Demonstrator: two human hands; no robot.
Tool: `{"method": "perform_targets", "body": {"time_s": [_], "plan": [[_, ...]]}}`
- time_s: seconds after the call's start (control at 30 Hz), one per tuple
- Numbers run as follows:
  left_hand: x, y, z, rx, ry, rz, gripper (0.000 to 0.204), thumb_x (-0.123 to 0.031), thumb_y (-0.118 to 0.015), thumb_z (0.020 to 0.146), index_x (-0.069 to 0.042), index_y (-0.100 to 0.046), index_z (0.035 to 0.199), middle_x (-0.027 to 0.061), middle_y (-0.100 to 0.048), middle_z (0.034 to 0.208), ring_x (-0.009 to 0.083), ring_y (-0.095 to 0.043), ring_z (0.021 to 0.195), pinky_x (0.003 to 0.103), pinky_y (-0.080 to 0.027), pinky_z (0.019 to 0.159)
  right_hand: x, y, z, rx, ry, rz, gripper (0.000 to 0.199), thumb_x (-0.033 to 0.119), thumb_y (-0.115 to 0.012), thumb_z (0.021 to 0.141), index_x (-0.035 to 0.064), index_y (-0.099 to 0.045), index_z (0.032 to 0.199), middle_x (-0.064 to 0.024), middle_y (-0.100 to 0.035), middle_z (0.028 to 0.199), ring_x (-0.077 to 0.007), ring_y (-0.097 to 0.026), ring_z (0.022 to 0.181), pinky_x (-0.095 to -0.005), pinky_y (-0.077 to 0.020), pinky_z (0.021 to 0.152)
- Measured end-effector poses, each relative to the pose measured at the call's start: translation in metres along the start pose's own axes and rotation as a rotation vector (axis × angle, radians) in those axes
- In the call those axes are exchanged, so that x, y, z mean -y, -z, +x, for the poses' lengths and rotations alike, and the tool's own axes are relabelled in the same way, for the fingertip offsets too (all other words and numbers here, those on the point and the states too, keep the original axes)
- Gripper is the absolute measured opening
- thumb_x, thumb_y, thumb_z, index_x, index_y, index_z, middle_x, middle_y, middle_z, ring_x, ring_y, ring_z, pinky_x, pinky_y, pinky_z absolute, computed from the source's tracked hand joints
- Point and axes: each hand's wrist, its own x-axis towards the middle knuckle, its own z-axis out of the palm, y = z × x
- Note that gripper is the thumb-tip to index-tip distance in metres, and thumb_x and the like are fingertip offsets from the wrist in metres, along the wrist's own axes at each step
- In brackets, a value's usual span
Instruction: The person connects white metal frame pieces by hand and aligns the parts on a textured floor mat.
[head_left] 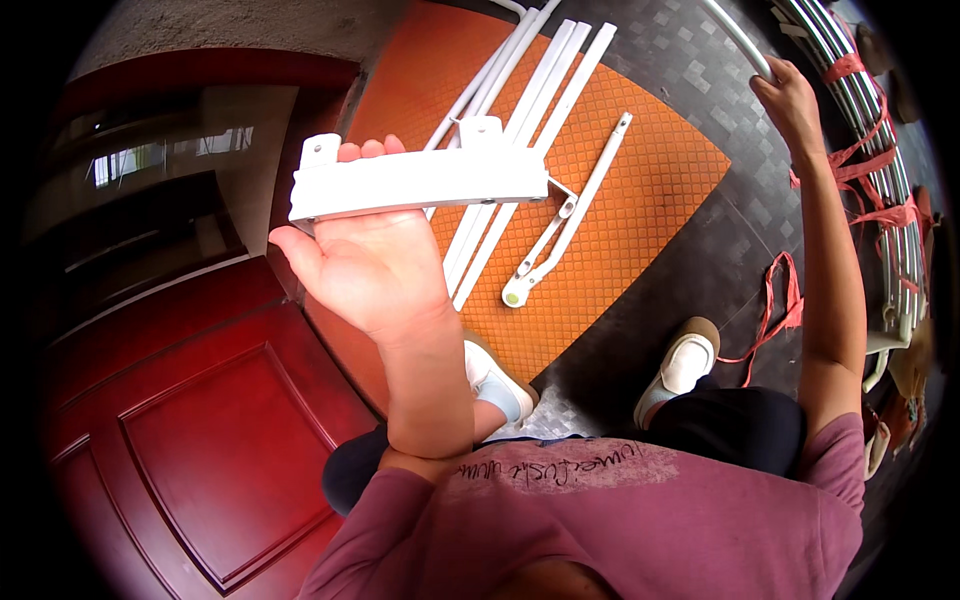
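Note:
My left hand (375, 265) is raised palm up under a white metal bracket (420, 180) with two drilled tabs. Its fingers curl behind the bracket and their tips show above it, while the thumb sticks out to the left. By the bracket's right end is a white hinged arm (595, 185) with a short link; whether the two are joined I cannot tell. Far to the right, my right hand (790, 100) is closed around a thin white tube (740, 38) that runs out of the picture at the top.
Several white tubes and bars (545, 90) lie on an orange textured mat (660, 160). A bundle of metal tubes (885, 180) tied with red strips stands at the right. One loose red strip (770, 305) lies on the dark floor. At the left is a red panelled door (235, 440).

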Motion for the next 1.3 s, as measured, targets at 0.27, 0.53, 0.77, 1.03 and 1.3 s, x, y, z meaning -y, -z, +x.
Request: {"method": "perform_targets", "body": {"time_s": [0.27,0.53,0.77,1.03,1.3], "plan": [[0.015,-0.002,-0.001,0.092,-0.022,0.339,0.063,-0.05,-0.035,0.095,-0.001,-0.033,0.134,0.0125,-0.054,0.103,0.0244,-0.054,0.094,0.04,-0.044,0.087,-0.083,-0.014,-0.017,-0.02,-0.336,0.368,0.03,0.019,-0.061,0.083,0.0095,-0.061,0.111,0.0043,-0.051,0.064,-0.0082,-0.046,0.054,-0.0242,-0.0385,0.054],[0.039,0.027,-0.016,0.423,0.049,1.155,0.083,-0.064,-0.044,0.085,0.006,-0.045,0.129,0.0011,-0.055,0.076,0.0054,-0.051,0.07,0.019,-0.045,0.062,0.088,-0.037,-0.029,0.425,-0.723,1.281,0.031,0.037,-0.059,0.088,0.0081,-0.058,0.098,0.0039,-0.044,0.069,-0.0049,-0.036,0.054,-0.0209,-0.031,0.047],[0.064,0.026,-0.039,0.507,0.303,1.193,0.056,-0.026,-0.077,0.074,0.008,-0.058,0.114,0.0101,-0.068,0.09,0.0108,-0.063,0.081,0.024,-0.05,0.07,0.126,-0.037,-0.043,0.579,-0.868,1.426,0.031,0.03,-0.048,0.095,0.0006,-0.051,0.105,0.0024,-0.047,0.069,-0.0034,-0.041,0.053,-0.0185,-0.0399,0.047],[0.056,0.061,0.0,1.097,-0.081,1.615,0.043,-0.027,-0.077,0.069,-0.008,-0.066,0.106,0.0068,-0.066,0.085,0.0182,-0.063,0.072,0.03,-0.05,0.063,0.134,-0.043,-0.059,0.67,-0.899,1.359,0.03,0.028,-0.045,0.097,0.0005,-0.051,0.105,0.0015,-0.044,0.071,-0.0045,-0.037,0.054,-0.0189,-0.0356,0.046],[0.007,0.119,0.022,1.687,-0.131,1.891,0.019,-0.02,-0.072,0.068,-0.008,-0.058,0.073,0.0055,-0.052,0.07,0.024,-0.055,0.069,0.037,-0.044,0.059,0.146,-0.069,-0.11,0.692,-1.06,1.459,0.019,0.021,-0.045,0.095,0.0034,-0.048,0.099,-0.0046,-0.053,0.081,-0.0129,-0.052,0.069,-0.0286,-0.0473,0.065]]}}
